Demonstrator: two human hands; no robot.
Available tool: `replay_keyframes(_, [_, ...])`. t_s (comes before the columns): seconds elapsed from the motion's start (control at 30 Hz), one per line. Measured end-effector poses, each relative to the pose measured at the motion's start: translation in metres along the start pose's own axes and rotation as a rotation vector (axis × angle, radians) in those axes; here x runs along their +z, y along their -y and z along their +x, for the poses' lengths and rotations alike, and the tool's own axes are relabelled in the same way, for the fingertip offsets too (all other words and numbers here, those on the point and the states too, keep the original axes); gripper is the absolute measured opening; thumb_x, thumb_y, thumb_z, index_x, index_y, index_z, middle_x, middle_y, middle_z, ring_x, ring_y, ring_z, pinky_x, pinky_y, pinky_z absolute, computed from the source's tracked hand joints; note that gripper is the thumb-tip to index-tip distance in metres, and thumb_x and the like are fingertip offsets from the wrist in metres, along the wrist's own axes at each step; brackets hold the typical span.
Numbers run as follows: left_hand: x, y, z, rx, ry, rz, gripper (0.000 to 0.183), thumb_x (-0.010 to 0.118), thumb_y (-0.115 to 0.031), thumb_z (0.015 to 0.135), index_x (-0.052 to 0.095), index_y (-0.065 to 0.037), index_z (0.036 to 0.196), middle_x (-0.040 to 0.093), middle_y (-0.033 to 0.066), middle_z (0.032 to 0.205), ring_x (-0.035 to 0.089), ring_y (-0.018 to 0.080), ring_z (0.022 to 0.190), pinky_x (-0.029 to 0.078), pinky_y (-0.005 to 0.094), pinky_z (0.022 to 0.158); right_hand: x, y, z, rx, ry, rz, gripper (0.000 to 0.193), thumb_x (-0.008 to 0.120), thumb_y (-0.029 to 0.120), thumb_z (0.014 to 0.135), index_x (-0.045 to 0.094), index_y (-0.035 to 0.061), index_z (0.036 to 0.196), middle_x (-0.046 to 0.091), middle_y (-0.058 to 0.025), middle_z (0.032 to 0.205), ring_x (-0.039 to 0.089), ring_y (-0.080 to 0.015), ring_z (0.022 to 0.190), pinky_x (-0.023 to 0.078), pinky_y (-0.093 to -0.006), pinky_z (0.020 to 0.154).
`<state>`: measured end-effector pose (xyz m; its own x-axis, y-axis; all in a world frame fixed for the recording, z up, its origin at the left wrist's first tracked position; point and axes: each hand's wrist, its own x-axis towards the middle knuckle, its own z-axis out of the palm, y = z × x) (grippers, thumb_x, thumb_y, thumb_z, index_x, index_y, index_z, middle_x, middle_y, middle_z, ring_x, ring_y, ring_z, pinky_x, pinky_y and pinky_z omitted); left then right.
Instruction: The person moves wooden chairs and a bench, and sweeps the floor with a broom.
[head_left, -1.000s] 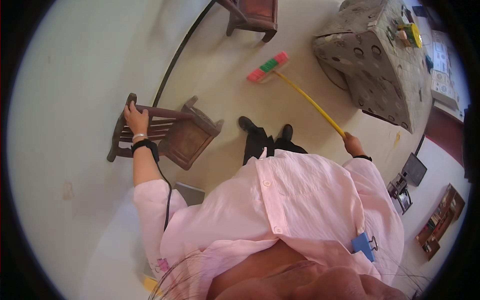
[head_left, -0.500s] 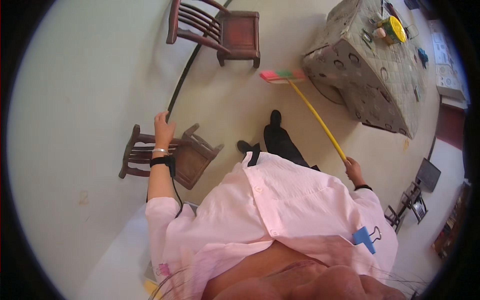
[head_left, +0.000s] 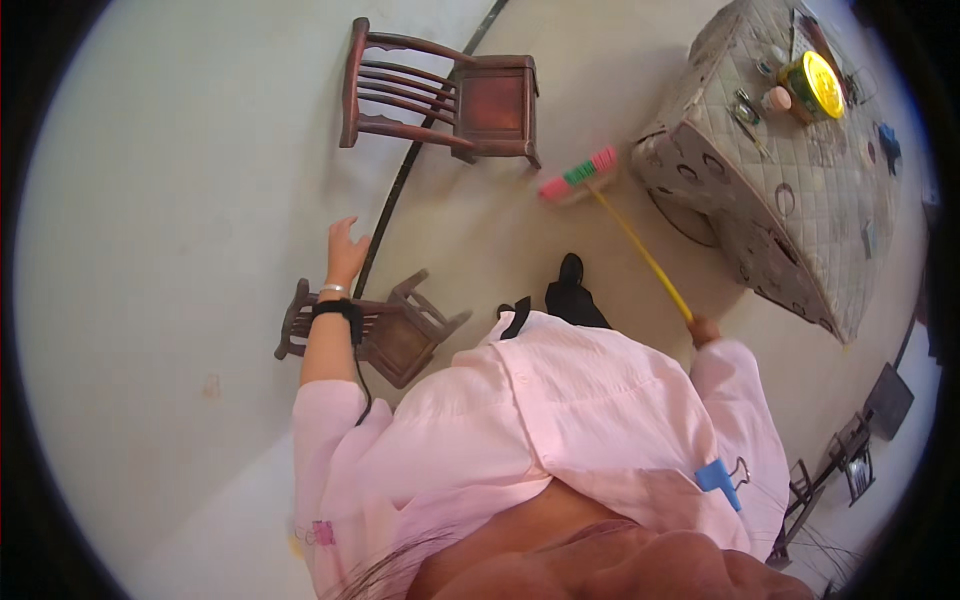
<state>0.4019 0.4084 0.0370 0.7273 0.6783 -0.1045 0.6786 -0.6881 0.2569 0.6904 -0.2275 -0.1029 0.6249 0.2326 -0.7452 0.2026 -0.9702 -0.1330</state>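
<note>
**Left hand (head_left: 346, 250) off the nearer chair (head_left: 402, 343), broom (head_left: 642, 248) on a new slant**

A second ago the left hand lay on that chair's back; now it hangs clear of it, fingers loosely spread, grasping nothing, with the forearm crossing in front of the chair at centre left. The bristles (head_left: 577, 174) have gone from nearly level to rising toward the right, and the farther chair (head_left: 495, 105) now shows whole at the upper left.

The right hand (head_left: 704, 331), right of centre, is curled around the near end of the yellow handle. The broom runs from there up and left to its pink-and-green bristles in the upper middle, between the farther chair and the cloth-covered table (head_left: 800, 210). Blur hides whether the bristles touch the floor.

The step looks like sweeping one-handed. To do it well, I'd keep the bristles flat on the floor and draw short, even strokes along the table's draped edge without catching the cloth. The free hand could steady the handle lower down, for better control. Watch the shoe (head_left: 571, 268) near the centre, below the bristles.
</note>
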Motion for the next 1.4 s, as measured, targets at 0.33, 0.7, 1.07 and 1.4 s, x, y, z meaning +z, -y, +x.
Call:
replay_keyframes(0.33, [0.026,-0.015,0.093,-0.153,-0.088,-0.141,0.051,0.056,-0.019,0.064,0.04,0.003,0.107,0.044,0.0223,0.104,0.04,0.0341,0.099,0.032,0.0365,0.087,-0.025,-0.018,-0.069,0.433,0.327,0.075,0.038,0.051,0.036,0.071,0.057,0.0022,0.086,0.057,-0.0195,0.083,0.055,-0.0313,0.08,0.042,-0.0387,0.069])
replay_keyframes(0.7, [0.042,0.014,0.233,-0.158,-0.101,-0.168,0.054,0.058,-0.02,0.063,0.039,0.006,0.106,0.046,0.0238,0.1,0.042,0.0363,0.096,0.032,0.0381,0.086,-0.066,0.077,-0.096,0.449,0.121,0.127,0.035,0.054,0.031,0.068,0.055,-0.0043,0.071,0.056,-0.0219,0.069,0.056,-0.0342,0.066,0.044,-0.0403,0.058])
replay_keyframes(1.07, [0.052,0.032,0.349,-0.225,-0.17,-0.086,0.069,0.063,-0.025,0.062,0.031,0.009,0.112,0.04,0.0278,0.108,0.038,0.0378,0.102,0.031,0.0376,0.088,-0.092,0.147,-0.107,0.427,-0.042,0.049,0.038,0.051,0.036,0.072,0.053,-0.0019,0.069,0.054,-0.0219,0.067,0.052,-0.0381,0.066,0.041,-0.0428,0.056])
replay_keyframes(1.4, [0.098,0.089,0.361,-0.273,0.059,-0.007,0.066,0.051,-0.002,0.064,0.015,0.008,0.118,0.033,0.0313,0.113,0.034,0.0401,0.106,0.027,0.0388,0.092,-0.09,0.21,-0.043,0.367,-0.28,0.321,0.031,0.051,0.03,0.077,0.047,-0.0007,0.072,0.047,-0.0188,0.056,0.045,-0.0328,0.048,0.035,-0.0382,0.045])
